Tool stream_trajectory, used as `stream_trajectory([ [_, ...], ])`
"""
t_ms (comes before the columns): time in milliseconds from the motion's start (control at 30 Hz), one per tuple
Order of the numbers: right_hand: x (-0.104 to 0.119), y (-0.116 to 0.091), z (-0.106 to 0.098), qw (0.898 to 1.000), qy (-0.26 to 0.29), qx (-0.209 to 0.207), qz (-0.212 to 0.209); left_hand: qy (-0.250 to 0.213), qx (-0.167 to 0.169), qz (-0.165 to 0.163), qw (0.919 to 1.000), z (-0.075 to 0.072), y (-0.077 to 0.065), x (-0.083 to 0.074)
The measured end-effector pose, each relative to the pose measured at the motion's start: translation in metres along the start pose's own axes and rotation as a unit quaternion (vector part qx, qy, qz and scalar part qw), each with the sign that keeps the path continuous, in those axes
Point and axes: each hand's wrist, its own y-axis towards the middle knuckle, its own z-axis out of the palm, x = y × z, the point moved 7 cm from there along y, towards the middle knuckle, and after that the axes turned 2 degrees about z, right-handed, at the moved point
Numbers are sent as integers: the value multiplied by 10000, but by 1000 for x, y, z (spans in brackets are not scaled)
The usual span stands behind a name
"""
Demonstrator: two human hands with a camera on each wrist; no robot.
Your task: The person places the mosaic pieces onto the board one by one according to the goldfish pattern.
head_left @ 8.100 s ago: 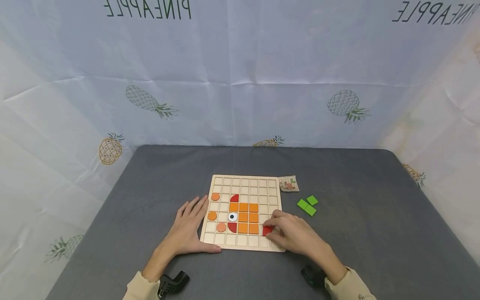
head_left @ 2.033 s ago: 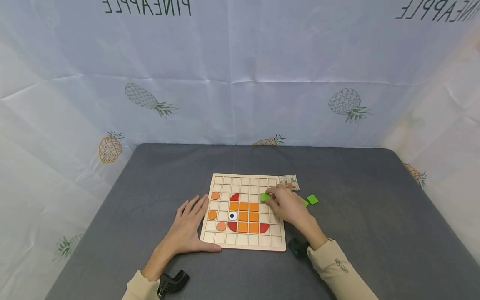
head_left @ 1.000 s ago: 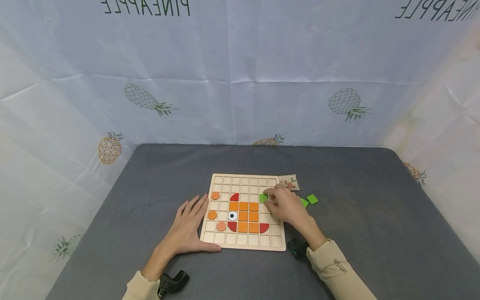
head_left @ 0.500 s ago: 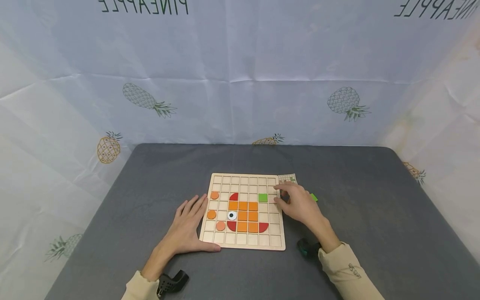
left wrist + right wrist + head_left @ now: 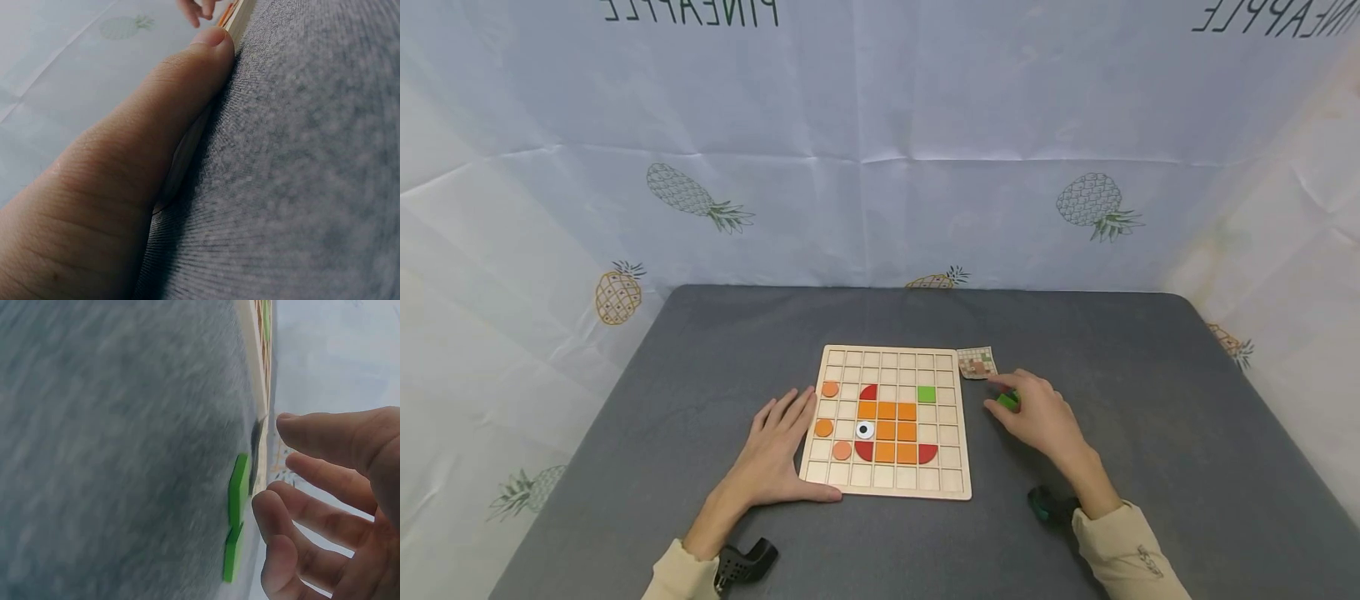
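My left hand point(image 5: 775, 458) lies spread at the left edge of the wooden grid board point(image 5: 887, 485), its thumb along the front edge; the left wrist view shows that thumb point(image 5: 181, 81) against the board's side. On the board sit orange square tiles point(image 5: 886, 431), red quarter-round tiles point(image 5: 928, 453), several orange discs point(image 5: 823, 427), an eye disc point(image 5: 865, 430) and one green square tile point(image 5: 927, 394). My right hand point(image 5: 1037, 417), fingers apart, hovers over the loose green tiles point(image 5: 1008, 402), partly hiding them. In the right wrist view nothing is between its fingers, and two green tiles point(image 5: 238, 490) lie beside them.
A small printed pattern card point(image 5: 977, 363) lies against the board's upper right corner. The dark grey cloth-covered table point(image 5: 760, 333) reaches back to a pale curtain point(image 5: 887, 217) with pineapple prints. Black wrist devices point(image 5: 748, 562) sit under both sleeves.
A red quarter-round tile and then a green tile have been set on the board's right side. My right hand let go of the green tile and moved right to the loose ones. My left hand stayed.
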Motion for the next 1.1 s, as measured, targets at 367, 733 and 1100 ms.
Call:
stream_trajectory([
  [367,-13,-6,3,9988,-186,342,280,2,-128,85,9999,0,0,0],
  [733,-16,-6,3,9985,-226,383,311,46,35,-23,10000,0,1,0],
  [1100,-14,-5,7,9985,-233,407,295,41,47,-59,10000,0,0,0],
])
